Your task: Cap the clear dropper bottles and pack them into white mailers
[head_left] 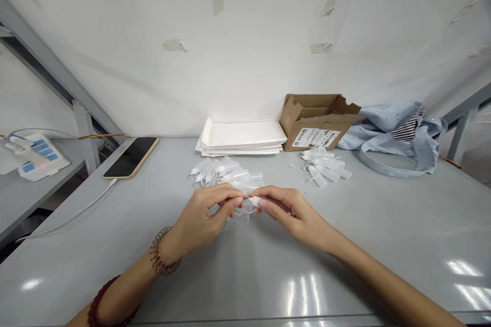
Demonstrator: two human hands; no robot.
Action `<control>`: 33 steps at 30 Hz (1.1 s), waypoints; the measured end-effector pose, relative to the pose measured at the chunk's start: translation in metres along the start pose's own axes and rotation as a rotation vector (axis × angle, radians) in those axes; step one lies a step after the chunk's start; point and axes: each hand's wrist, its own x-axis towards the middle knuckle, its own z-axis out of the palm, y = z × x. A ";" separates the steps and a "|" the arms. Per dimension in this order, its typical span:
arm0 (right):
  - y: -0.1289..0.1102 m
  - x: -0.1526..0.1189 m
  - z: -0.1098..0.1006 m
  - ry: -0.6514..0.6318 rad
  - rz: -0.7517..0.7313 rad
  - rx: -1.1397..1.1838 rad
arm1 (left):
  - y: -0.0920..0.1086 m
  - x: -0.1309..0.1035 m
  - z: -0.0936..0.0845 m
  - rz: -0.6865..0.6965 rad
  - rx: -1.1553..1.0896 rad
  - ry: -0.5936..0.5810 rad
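Observation:
My right hand [286, 209] pinches a small translucent plastic squeeze bottle by its white tapered top [254, 201], between thumb and fingers. Close against it, my left hand [215, 212] has thumb and forefinger pressed together at the bottle's tip. Whatever those left fingers grip is too small to make out. Behind both hands lies a heap of similar bottles [230, 169], several with thin tips and loose white strips. A second cluster of such bottles [326, 166] rests to the right, in front of the cardboard box.
A stack of white padded envelopes [243, 135] lies by the wall beside an open cardboard box [320, 125]. Light blue patterned cloth with a strap [399, 138] is at the right. At the left are a phone [131, 157], its white cable [80, 215] and a power strip [43, 156].

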 end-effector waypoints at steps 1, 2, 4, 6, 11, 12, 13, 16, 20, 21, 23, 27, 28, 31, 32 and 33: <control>0.000 0.000 0.000 0.000 -0.002 -0.016 | -0.001 0.000 0.000 0.016 0.005 0.001; 0.000 0.000 -0.001 0.001 -0.003 -0.034 | -0.002 0.000 0.001 0.035 0.012 0.003; 0.001 0.000 -0.001 0.004 -0.003 -0.071 | -0.003 0.000 0.002 0.072 0.034 0.006; 0.002 0.000 -0.001 0.008 -0.006 -0.101 | -0.003 -0.001 0.003 0.099 0.062 0.000; 0.003 -0.002 0.001 0.012 0.008 -0.123 | -0.004 -0.003 0.004 0.129 0.091 -0.058; 0.003 -0.003 0.001 0.010 0.015 -0.125 | -0.004 -0.003 0.005 0.135 0.095 -0.066; 0.004 -0.004 0.001 0.006 0.022 -0.125 | -0.005 -0.004 0.005 0.139 0.101 -0.071; 0.006 -0.004 0.002 -0.008 0.035 -0.111 | -0.006 -0.005 0.006 0.145 0.123 -0.087; 0.009 -0.003 0.004 -0.020 0.045 -0.090 | -0.006 -0.006 0.007 0.154 0.133 -0.109; 0.009 -0.003 0.005 -0.021 0.047 -0.086 | -0.005 -0.006 0.007 0.155 0.132 -0.114; 0.010 -0.003 0.006 -0.021 0.053 -0.082 | -0.004 -0.006 0.007 0.145 0.126 -0.120; 0.010 -0.004 0.008 -0.017 0.057 -0.077 | -0.002 -0.008 0.008 0.120 0.108 -0.124; 0.010 -0.004 0.008 -0.015 0.055 -0.075 | -0.002 -0.008 0.008 0.121 0.106 -0.125; 0.010 -0.004 0.009 -0.021 0.045 -0.074 | -0.004 -0.009 0.010 0.137 0.124 -0.135; 0.010 -0.004 0.009 -0.027 0.042 -0.073 | -0.005 -0.009 0.011 0.147 0.137 -0.138; 0.011 -0.004 0.010 -0.032 0.039 -0.073 | -0.006 -0.010 0.011 0.159 0.152 -0.140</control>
